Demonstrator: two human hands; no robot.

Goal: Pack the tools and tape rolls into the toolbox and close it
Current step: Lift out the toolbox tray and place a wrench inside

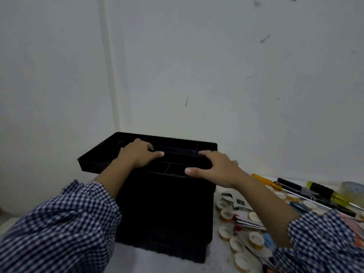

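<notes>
A black toolbox [165, 213] stands on a white surface by the wall. On top of it sits a black compartment tray [102, 156] that overhangs the box to the left. My left hand [140, 153] grips the tray's middle divider, fingers curled over it. My right hand [216, 168] holds the tray's right part, fingers hooked inside and thumb along the near rim. To the right of the box lie several small tape rolls [226, 213], an adjustable wrench [234, 201], a yellow and black screwdriver [323, 191] and other long tools. My right forearm hides some of them.
A large clear tape roll [352, 189] lies at the far right edge. White walls meet in a corner just behind and left of the toolbox. A strip of bare white surface [137, 261] shows in front of the box.
</notes>
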